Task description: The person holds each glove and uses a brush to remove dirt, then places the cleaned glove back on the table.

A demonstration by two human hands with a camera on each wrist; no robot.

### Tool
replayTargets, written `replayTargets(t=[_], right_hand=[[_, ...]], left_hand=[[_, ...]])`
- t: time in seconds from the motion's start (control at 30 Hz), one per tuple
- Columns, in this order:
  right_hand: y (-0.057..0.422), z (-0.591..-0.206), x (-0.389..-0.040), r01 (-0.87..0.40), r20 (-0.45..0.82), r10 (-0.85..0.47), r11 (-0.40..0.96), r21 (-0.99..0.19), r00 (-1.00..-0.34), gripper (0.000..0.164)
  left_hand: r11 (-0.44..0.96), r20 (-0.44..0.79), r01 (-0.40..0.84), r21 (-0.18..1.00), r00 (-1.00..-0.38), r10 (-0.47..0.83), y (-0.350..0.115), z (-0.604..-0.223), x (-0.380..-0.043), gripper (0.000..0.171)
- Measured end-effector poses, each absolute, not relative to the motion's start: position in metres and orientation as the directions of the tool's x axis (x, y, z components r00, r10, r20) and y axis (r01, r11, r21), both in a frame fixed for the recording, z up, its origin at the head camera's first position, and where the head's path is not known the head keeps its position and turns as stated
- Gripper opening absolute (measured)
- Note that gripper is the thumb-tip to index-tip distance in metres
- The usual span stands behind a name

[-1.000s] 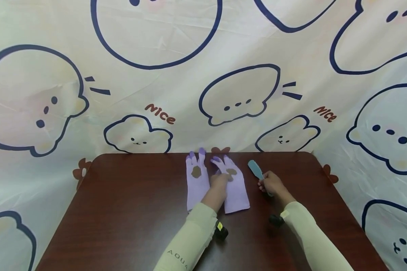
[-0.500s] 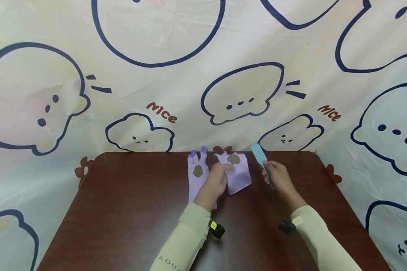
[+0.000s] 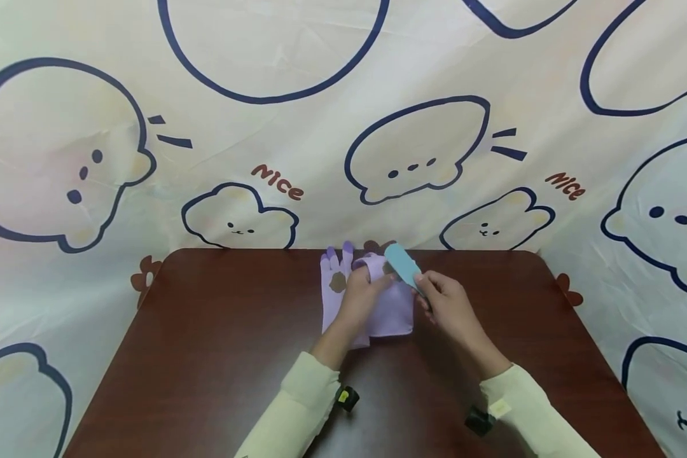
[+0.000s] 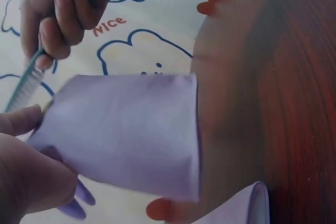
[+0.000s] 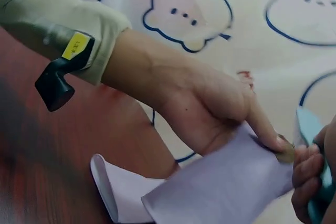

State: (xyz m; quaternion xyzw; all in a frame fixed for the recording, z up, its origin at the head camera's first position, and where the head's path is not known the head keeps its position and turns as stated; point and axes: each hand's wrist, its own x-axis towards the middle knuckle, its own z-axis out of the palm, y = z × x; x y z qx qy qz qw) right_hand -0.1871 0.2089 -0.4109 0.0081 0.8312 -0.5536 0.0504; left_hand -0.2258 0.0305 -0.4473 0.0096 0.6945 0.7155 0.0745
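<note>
My left hand (image 3: 356, 300) grips a lilac glove (image 3: 392, 313) around its palm, thumb on top, with the cuff hanging toward me. Part of a brown patch shows on that glove by the thumb. In the right wrist view, the patch (image 5: 286, 153) lies at the left thumb tip. A teal brush (image 3: 402, 264) is held by its handle in my right hand (image 3: 443, 299); its head overlaps the patch in the head view. Pale bristles (image 4: 27, 88) show in the left wrist view. A second lilac glove (image 3: 329, 308) with a brown patch (image 3: 338, 282) lies flat, partly hidden behind my left hand.
The dark brown table (image 3: 235, 331) ends at a back edge close behind the gloves. A cloth with cartoon outlines (image 3: 320, 140) hangs behind and at both sides. Small black wrist cameras (image 3: 347, 398) sit on both sleeves.
My left hand has lifted the right-hand glove off the table and turned it, its cuff now hanging. The brush in my right hand has moved left, over that glove.
</note>
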Motion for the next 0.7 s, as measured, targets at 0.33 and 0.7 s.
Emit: replayTargets(t=[0.33,0.7], right_hand=[[0.201,-0.407,-0.180,0.063,-0.089,-0.045,0.411,-0.909,-0.995,0.047],[0.198,-0.407,-0.175,0.066,-0.091,-0.053,0.367,-0.928,-0.994,0.046]], left_hand=[[-0.105,-0.147,-0.170,0.980,-0.969,0.201,0.017,-0.438,-0.212,0.028],[-0.297,-0.130,-0.193,0.935,-0.967,0.217,0.012,-0.439,-0.209,0.015]])
